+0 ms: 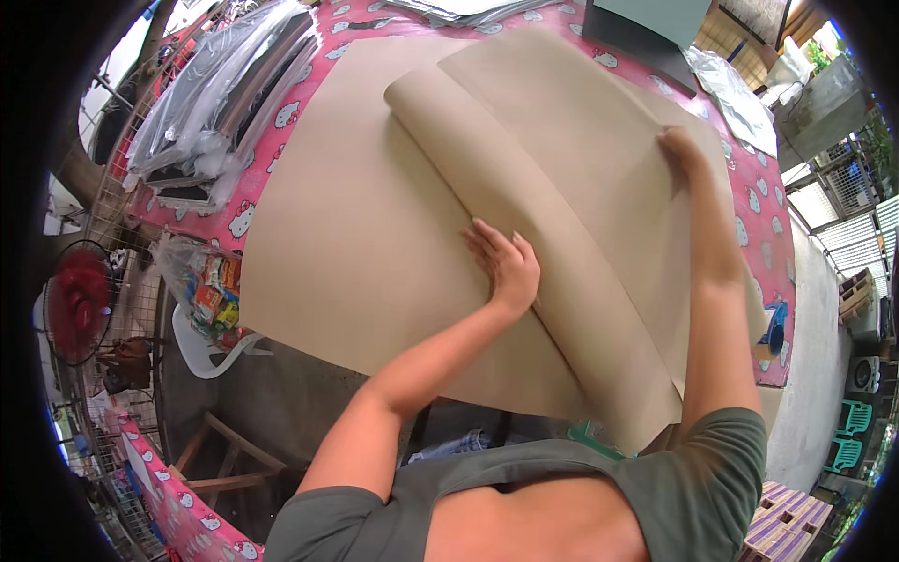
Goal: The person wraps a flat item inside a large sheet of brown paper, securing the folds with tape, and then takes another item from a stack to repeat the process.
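Note:
A large sheet of brown kraft paper covers most of the table. Part of it is turned over into a loose, rounded fold that runs diagonally from the upper middle to the lower right. My left hand rests against the left side of this fold, fingers stretched out and touching the paper. Farther off, toward the right edge, my right hand has its fingers curled in on the paper's upper layer, which creases beside it. Its fingertips are partly hidden.
Under the paper lies a pink patterned tablecloth. Plastic-wrapped flat packs are stacked at the far left. A grey box stands at the back right, and a blue tape roll sits by the right edge. A white chair is lower left.

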Available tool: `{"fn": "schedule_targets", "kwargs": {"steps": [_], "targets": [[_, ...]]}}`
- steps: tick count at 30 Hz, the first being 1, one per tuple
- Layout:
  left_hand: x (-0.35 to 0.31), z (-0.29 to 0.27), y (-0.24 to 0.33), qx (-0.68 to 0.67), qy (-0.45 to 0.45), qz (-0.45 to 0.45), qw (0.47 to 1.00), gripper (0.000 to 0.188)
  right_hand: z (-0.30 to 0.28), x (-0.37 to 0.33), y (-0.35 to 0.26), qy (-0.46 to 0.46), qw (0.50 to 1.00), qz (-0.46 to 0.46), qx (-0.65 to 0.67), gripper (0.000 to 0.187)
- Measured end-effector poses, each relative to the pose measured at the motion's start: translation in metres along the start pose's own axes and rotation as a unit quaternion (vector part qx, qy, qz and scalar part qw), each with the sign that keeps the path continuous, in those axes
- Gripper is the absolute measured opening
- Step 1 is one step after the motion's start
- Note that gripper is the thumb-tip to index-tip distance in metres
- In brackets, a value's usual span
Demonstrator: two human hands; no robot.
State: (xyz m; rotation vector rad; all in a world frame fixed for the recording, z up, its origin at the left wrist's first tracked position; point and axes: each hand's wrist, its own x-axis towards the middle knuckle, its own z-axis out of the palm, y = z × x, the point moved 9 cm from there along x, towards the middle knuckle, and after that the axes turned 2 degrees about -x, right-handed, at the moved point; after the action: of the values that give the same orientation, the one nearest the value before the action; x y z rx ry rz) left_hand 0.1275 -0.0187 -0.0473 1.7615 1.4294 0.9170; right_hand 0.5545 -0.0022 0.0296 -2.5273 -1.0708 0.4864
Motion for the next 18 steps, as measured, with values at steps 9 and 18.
{"fn": "schedule_targets", "kwargs": {"steps": [9, 18], "targets": [[0.038, 0.027, 0.069, 0.304, -0.263, 0.307, 0.862, 0.058, 0.100, -0.171, -0.114, 0.033, 0.942, -0.291, -0.165, 0.092], [0.049, 0.051, 0.086, 0.251, -0.289, 0.393, 0.836, 0.057, 0.092, -0.135, -0.118, -0.273, 0.880, -0.216, -0.325, 0.029]]}}
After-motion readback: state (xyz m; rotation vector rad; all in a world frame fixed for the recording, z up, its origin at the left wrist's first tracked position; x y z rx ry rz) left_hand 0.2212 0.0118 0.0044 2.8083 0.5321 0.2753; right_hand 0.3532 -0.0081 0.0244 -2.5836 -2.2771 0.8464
